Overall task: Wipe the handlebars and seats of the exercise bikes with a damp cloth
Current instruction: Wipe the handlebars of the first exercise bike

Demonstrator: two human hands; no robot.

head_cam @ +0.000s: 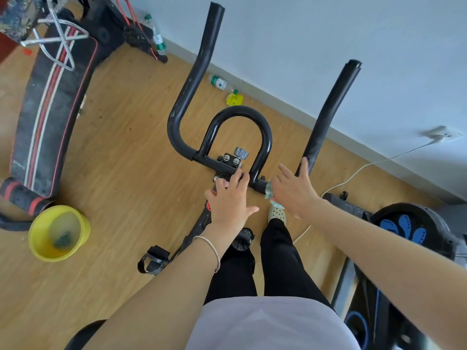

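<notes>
The black handlebars [187, 97] of the exercise bike rise in front of me, with an inner loop [240, 112] and a right bar [328, 114]. My left hand [228, 200] rests with straight fingers on the centre clamp [227, 165]. My right hand [294, 190] lies flat with spread fingers over the right end of the crossbar, at the base of the right bar. It presses a pale green cloth [268, 190] that peeks out under the palm. A black rounded edge, probably the seat [83, 334], shows at the bottom left.
A yellow basin [38, 248] with water and a dark cloth in it stands on the wood floor at the left. A black sit-up bench [50, 109] lies beyond it. Bottles [218, 83] lie by the wall. Another machine [409, 228] and a white cable [353, 173] are at the right.
</notes>
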